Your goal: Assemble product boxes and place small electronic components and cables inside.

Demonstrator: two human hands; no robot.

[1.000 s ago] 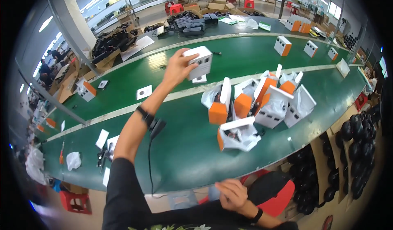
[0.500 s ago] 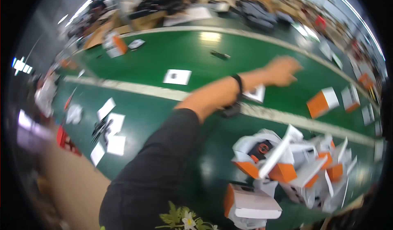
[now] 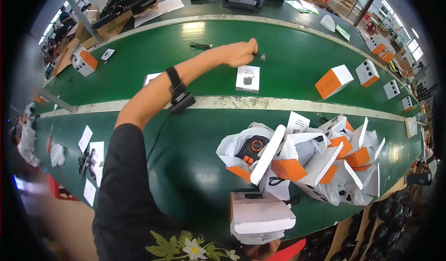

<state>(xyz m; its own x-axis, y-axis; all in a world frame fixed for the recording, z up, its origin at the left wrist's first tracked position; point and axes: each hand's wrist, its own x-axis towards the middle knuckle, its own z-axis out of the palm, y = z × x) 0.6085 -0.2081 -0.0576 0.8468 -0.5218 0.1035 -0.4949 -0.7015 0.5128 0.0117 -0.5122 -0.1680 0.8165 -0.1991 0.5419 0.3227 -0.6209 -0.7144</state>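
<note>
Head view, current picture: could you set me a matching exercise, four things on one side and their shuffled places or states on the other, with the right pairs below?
Things:
1. Left hand
2. White booklet
3. Coiled black cable
4. Black device with an orange ring

Places or states:
A. On the green surface, left of that hand
B. In white plastic, inside an open box
C. At the end of an outstretched arm with a black wristband
D. Lying flat, just below that hand in the picture

Pairs: 1-C; 2-D; 3-A; 4-B
</note>
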